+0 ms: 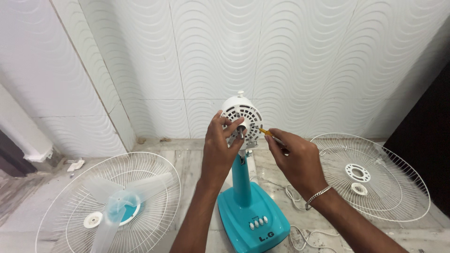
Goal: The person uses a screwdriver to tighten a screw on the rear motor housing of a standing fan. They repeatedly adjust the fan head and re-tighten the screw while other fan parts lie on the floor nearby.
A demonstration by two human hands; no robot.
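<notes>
Left hand [220,143] closed around the front of the white motor housing [241,117], fingers curled at its shaft. Right hand [295,157] pinches a yellow-handled screwdriver [265,132], tip at the housing's right side. Housing sits atop a teal fan stand [248,206] on the floor. Left: guard [70,211] with translucent blade [115,206]. Right: second guard [375,178].
</notes>
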